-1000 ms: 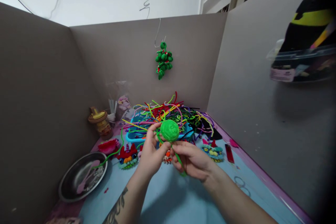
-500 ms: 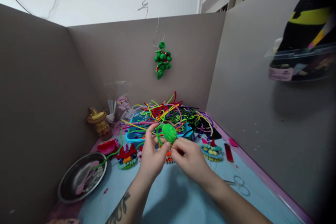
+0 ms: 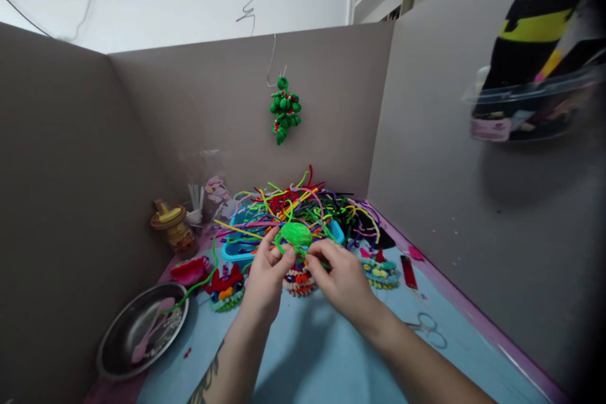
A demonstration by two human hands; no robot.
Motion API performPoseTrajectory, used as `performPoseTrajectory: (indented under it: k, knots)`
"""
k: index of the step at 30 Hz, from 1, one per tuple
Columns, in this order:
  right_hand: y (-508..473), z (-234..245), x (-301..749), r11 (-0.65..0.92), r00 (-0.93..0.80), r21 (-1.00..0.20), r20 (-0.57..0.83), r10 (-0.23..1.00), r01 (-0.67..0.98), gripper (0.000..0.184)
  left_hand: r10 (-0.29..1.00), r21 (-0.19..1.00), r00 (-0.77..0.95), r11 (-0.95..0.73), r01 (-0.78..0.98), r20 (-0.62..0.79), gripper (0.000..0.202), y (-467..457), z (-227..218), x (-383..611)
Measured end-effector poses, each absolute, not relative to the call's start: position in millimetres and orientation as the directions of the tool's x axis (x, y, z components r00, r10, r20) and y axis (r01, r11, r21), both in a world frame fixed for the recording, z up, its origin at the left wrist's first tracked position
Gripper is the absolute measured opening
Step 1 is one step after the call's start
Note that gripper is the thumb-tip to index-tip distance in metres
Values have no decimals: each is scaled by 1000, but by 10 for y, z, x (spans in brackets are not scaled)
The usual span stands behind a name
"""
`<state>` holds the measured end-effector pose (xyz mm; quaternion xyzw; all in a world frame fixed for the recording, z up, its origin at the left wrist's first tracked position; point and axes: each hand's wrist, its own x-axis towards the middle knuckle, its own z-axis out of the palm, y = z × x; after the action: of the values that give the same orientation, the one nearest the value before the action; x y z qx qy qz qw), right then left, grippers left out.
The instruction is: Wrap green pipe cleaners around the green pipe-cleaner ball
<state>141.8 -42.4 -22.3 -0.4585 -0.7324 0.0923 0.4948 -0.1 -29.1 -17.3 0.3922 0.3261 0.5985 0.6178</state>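
A bright green coil of pipe cleaner is held up in front of me over the blue table. My left hand pinches its left side with thumb and fingers. My right hand pinches the green stem at its lower right. A loose green tail curves away to the left. Behind the hands lies a tangle of coloured pipe cleaners in a blue tray.
A metal dish sits at the front left. Small finished figures: red, striped, teal. Scissors and a red lighter lie right. A green figure hangs on the cardboard wall. A jar stands back left.
The green coil has tipped from facing me to nearly edge-on and dropped slightly. My right hand moved up from below the coil to pinch beside it.
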Motion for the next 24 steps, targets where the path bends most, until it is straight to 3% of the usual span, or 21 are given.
performPoseTrajectory:
  k: [6,15,24]
  knots:
    - [-393,-210,1447,594,-86,-545,690,718,592,10,990,841,109,-15,-541,88,73,-292,-198,20]
    - [-341,-139,1526,537,-91,-792,536,840,291,8,969,803,233,74,-591,82,70,-293,-204,11]
    - [-356,-122,1524,578,-32,-736,607,794,353,11,986,806,146,22,-592,81,56,-344,-193,89]
